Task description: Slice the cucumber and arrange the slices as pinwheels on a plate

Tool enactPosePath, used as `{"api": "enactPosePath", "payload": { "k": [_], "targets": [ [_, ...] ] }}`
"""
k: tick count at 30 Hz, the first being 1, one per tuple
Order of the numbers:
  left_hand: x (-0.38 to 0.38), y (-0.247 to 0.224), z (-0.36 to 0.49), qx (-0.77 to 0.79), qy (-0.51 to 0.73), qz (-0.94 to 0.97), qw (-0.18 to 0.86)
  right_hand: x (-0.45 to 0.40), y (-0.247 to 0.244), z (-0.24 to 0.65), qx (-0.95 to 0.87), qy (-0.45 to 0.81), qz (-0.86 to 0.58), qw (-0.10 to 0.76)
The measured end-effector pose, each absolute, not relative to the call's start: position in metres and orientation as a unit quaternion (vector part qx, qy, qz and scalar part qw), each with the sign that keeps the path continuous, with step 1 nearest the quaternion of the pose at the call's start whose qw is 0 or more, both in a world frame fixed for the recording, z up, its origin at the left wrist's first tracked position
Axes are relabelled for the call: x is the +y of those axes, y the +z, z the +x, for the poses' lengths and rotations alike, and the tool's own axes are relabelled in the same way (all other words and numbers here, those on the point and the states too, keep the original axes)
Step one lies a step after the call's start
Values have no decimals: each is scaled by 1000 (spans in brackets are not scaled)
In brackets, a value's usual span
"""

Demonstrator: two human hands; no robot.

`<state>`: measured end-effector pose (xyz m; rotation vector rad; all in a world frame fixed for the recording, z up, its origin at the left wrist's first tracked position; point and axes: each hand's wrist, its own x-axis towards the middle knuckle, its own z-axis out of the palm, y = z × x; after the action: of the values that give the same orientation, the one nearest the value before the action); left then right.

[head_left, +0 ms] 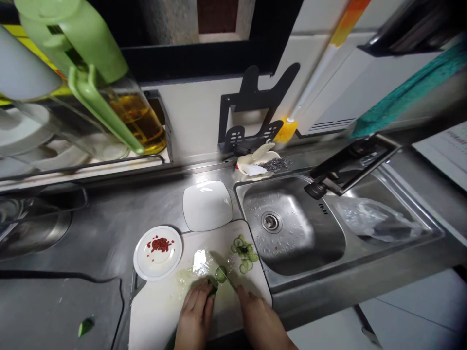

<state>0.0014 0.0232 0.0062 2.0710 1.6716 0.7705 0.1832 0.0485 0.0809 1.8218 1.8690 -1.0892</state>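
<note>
My left hand [197,308] is closed around a green cucumber [212,287] on the white cutting board [153,311]. In my right hand [257,313] is a knife [229,281], its blade slanting up and left across the board. A cut cucumber slice [221,274] lies against the blade, just beyond the cucumber's end. Several more cucumber slices [245,253] are heaped near the board's right edge. Wet patches shine on the board around the blade. Most of the cucumber is hidden under my left hand.
A white plate with small red pieces [140,257] overlaps the board's left edge. Behind the board sits a white square plate [206,204]. To the right are a steel sink [292,248] and black faucet [317,187]. A cucumber end [85,327] lies at left, below an oil bottle [134,116].
</note>
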Motion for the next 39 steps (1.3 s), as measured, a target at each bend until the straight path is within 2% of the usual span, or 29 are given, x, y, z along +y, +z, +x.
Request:
{"api": "enactPosePath", "payload": {
  "k": [3, 10, 19, 24, 27, 32, 39],
  "targets": [
    [23, 6, 0, 593, 263, 737, 191, 53, 93, 185, 650, -397, 617, 197],
    [20, 9, 0, 604, 250, 732, 195, 41, 97, 180, 665, -386, 598, 228],
    [14, 5, -11, 574, 229, 767, 176, 16, 72, 185, 730, -257, 618, 138],
    [12, 18, -16, 533, 295, 776, 162, 19, 65, 182, 726, -241, 625, 156],
    [24, 36, -8, 548, 276, 762, 207, 23, 67, 179, 736, -226, 621, 148],
    [71, 61, 15, 579, 116, 740, 322, 29, 72, 184, 747, -196, 612, 169],
    [115, 51, 33, 578, 19, 696, 426, 29, 74, 192, 749, -186, 617, 153]
  ]
}}
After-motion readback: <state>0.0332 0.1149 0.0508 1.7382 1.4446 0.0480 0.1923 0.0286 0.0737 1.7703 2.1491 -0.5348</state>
